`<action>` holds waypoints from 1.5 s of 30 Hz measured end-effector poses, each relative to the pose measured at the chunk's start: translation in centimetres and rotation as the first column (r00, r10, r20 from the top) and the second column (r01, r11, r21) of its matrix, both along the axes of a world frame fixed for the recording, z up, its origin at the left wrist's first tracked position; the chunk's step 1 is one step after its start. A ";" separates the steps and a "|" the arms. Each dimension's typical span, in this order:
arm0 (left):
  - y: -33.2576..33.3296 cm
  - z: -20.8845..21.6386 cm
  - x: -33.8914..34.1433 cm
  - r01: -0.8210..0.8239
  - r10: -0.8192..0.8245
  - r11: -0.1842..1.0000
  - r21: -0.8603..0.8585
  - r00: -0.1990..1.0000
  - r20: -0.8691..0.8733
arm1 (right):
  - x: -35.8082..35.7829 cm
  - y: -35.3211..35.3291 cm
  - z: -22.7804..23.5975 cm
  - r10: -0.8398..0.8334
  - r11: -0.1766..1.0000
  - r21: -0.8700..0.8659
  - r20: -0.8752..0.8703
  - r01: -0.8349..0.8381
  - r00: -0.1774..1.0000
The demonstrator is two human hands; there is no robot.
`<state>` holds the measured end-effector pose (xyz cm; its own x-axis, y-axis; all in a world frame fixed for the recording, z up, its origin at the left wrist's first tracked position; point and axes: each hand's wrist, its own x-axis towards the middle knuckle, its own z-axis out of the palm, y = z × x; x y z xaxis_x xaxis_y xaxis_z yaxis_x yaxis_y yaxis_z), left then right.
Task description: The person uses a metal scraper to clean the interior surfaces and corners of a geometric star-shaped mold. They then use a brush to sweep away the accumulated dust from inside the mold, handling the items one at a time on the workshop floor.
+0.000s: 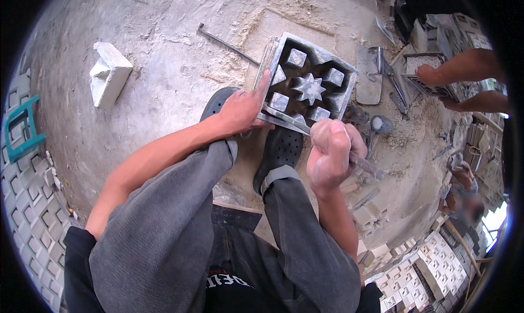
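Note:
A square metal mould [322,52] with a raised star and several raised blocks inside rests tilted in front of me, near my dark clogs. My left hand [240,112] grips its left side, thumb side along the rim and fingers partly hidden beneath. In my right fist [332,152] is a thin metal tool [289,120]. Its blade lies across the mould's near edge, while the dusty handle end sticks out to the right of the fist. Dark residue covers the floor of the mould between the blocks.
A pale cast block [111,75] lies at the left, beyond it a teal stool [22,128]. A metal rod [226,43] lies behind the mould. At the right are a trowel [370,81], a hammer-like tool [381,124] and a co-worker's hands [431,75] on another mould. Patterned tiles [442,264] stand lower right.

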<state>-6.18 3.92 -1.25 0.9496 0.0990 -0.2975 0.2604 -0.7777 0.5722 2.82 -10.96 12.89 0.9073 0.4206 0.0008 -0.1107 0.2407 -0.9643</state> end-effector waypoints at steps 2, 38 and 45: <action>-0.2 0.8 0.7 0.027 -0.026 1.000 0.005 0.998 -0.065 | -0.5 0.0 -1.5 -0.024 0.991 -0.128 0.074 0.034 0.997; -0.4 -0.3 -0.1 0.046 -0.044 0.998 0.036 0.998 -0.032 | 0.5 -0.3 -2.3 0.323 0.897 -0.372 0.183 -0.238 0.929; -0.1 0.4 0.6 0.018 -0.019 1.000 -0.015 0.998 -0.068 | 0.7 -1.1 -3.3 0.289 0.896 -0.398 0.188 -0.196 0.939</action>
